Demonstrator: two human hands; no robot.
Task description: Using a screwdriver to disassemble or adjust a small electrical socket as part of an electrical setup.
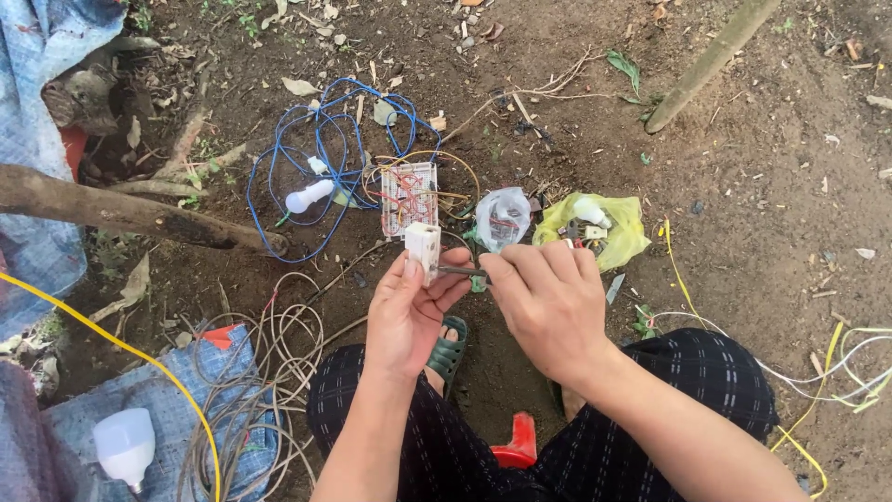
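Fingers of the left hand pinched round a small white box, held upright above the dirt, just near of a white board strung with red wires. Fingers of the right hand closed on a thin dark tool, lying level, tip against the right side of the box. Cannot tell what the tip sits in.

Far left, a blue wire coil around a white bulb. Right of the board, a clear plastic bag and a yellow plastic bag with small parts. Near left, a grey cable coil, a yellow wire and a second bulb.

Likely trouble, judged from this pose:
- Tool skating off the box and into the left thumb, since the box has only a fingertip pinch behind it and nothing solid beneath.
- Box twisting or dropping under a hard sideways push.
- Any small part shaken loose falling into loose soil and leaf litter, hard to find again.
- Board's thin wires pulled if the box drifts farther away, should any join the two; cannot tell.
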